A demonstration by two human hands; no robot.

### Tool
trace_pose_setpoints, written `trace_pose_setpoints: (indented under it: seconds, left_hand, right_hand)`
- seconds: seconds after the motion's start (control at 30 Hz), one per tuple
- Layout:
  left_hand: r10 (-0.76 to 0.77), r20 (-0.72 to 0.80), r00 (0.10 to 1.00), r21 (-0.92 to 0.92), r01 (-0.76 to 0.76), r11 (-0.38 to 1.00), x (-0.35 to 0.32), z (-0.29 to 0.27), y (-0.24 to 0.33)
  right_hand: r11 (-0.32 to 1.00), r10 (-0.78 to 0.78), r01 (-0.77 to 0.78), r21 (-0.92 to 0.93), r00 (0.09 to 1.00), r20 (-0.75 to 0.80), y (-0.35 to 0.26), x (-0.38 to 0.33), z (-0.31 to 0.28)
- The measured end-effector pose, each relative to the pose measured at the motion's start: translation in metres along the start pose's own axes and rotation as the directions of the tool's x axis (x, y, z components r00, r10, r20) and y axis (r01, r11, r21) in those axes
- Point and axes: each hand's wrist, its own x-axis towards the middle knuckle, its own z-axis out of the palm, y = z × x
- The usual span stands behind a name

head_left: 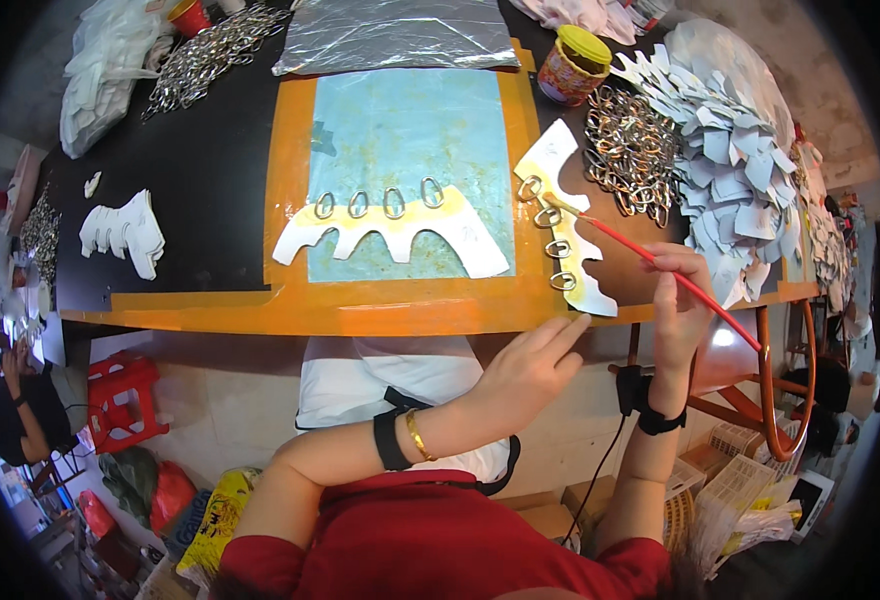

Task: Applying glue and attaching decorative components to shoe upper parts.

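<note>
My right hand [682,300] grips a thin red-handled brush [660,265]. Its bristle tip rests on the upper part of a white scalloped piece [590,287] at the table's right side, among several oval metal rings [558,248] lying along it. Yellowish glue coats part of that piece. With fingers stretched out, my left hand [535,365] is at the front edge, its fingertips by the piece's lower end; contact is hard to make out. A second white scalloped piece [460,228], also smeared yellow and bearing several rings, lies on the light blue sheet [410,125].
Behind the right piece stand a jar with a yellow-green lid [573,65] and a heap of metal rings [628,150]. Many grey-white cut pieces [740,180] pile up farther right. Stacked white pieces [125,232] lie at left, more rings [215,55] behind. Foil [400,35] covers the back.
</note>
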Motion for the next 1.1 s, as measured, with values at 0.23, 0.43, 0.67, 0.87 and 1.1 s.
trace_pose_setpoints:
  seconds: [0.23,0.43,0.67,0.87,1.1]
  left_hand:
    - [-0.080,0.144,0.986,0.184,0.053,0.982,0.039,-0.080,-0.045]
    - [-0.291,0.037,0.956,0.292,0.268,0.918,0.071,-0.064,-0.073]
    - [-0.123,0.080,0.989,0.413,0.080,0.907,0.072,-0.055,-0.084]
    - [-0.110,0.201,0.973,0.619,-0.039,0.784,0.076,-0.069,-0.086]
    - [-0.091,0.204,0.975,0.624,-0.058,0.780,0.075,-0.061,-0.080]
  right_hand:
    - [0.999,0.038,-0.039,-0.030,0.999,-0.024,-0.016,0.013,0.017]
    - [0.974,0.027,-0.011,-0.228,0.998,0.064,-0.030,0.009,0.018]
    - [0.976,0.018,0.014,-0.219,0.989,0.145,-0.022,0.024,0.010]
    - [0.984,0.028,-0.004,-0.178,0.991,0.131,-0.031,0.041,0.017]
    - [0.995,0.025,-0.013,-0.096,0.992,0.124,-0.025,0.038,-0.001]
